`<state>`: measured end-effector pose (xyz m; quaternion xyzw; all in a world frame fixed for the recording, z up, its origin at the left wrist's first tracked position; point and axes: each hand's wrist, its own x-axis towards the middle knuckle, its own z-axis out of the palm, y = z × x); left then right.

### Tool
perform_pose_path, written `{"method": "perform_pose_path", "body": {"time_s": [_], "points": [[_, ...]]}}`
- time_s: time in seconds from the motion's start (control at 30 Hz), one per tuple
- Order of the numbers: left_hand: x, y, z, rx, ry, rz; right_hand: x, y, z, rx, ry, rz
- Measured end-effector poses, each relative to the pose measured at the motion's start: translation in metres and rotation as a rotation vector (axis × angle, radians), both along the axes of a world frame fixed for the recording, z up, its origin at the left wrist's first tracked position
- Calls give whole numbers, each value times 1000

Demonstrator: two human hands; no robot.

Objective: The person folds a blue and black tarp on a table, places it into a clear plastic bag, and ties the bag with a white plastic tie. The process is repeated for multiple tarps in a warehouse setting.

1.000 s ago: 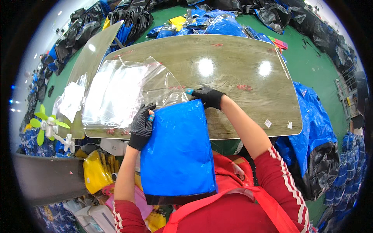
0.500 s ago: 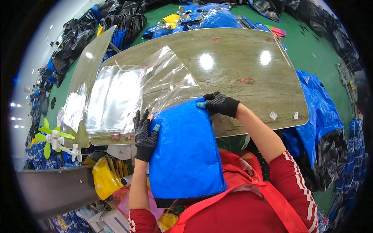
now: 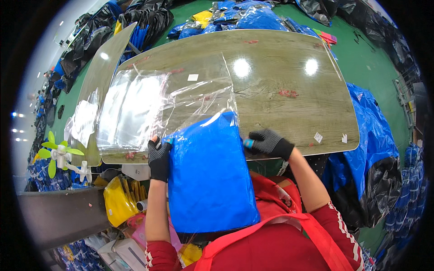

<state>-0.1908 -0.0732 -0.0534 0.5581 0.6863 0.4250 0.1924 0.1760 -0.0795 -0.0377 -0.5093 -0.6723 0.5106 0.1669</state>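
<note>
A folded blue plastic sheet (image 3: 210,180) lies from the table's near edge down toward my lap, with a dark strip at its lower end. Its far end sits inside a clear plastic bag (image 3: 199,101) spread flat on the table. At the sheet's left edge, my left hand (image 3: 159,159), in a dark dotted fingerless glove, is closed on the bag's near edge beside the sheet. By the opposite edge is my right hand (image 3: 270,143), gloved alike, fingers curled together and a blue band on the thumb; what it pinches is too small to make out.
A stack of clear bags (image 3: 131,108) lies on the wood-patterned table (image 3: 289,58), left of the sheet. Small white labels (image 3: 318,136) dot the top. A green-bladed fan (image 3: 58,153) stands at left, above yellow folded pieces (image 3: 118,203). Blue and black sheeting (image 3: 366,144) hangs at right.
The clear bag now covers the sheet's far end and lies straighter. My right hand has come down along the sheet's right edge; my left has shifted slightly left. A white label shows under the bag.
</note>
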Motion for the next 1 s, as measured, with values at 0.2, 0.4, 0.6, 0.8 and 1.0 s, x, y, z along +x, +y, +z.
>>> {"method": "perform_pose_path", "body": {"time_s": [0.2,0.4,0.6,0.8,1.0], "points": [[6,-19,28,-566,-690,-237,-39,22,4,-45,404,-291],[44,-68,60,-759,-836,-162,-43,-85,14,-47,556,-357],[104,-55,24,-470,-119,-482,47,-91,30,-497,672,-550],[78,24,14,-270,-345,-396,84,-51,47,-199,-342,-263],[115,-14,-4,-538,-1029,-603,75,-24,-3,-94,410,-523]]}}
